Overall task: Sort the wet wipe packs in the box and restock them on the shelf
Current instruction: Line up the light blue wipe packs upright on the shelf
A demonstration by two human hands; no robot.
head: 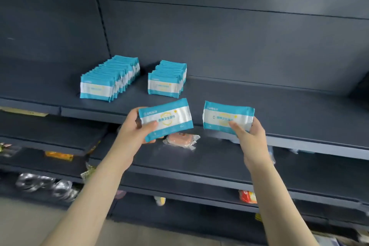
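Clear-wrapped pinkish item [181, 140] lying near the front edge of the second shelf board, close to its left end. Orange-yellow label strip [58, 155] on the front edge of a lower board at left, with a pale tan strip [24, 111] on the edge above it. Row of shiny silver packages [46, 185], blurred, on a low board toward the left edge. Red-and-orange packet [247, 196] on a low board at right; a small white-and-yellow item [160, 200] at the same level nearer the centre. Light floor [30, 223] at the bottom left corner
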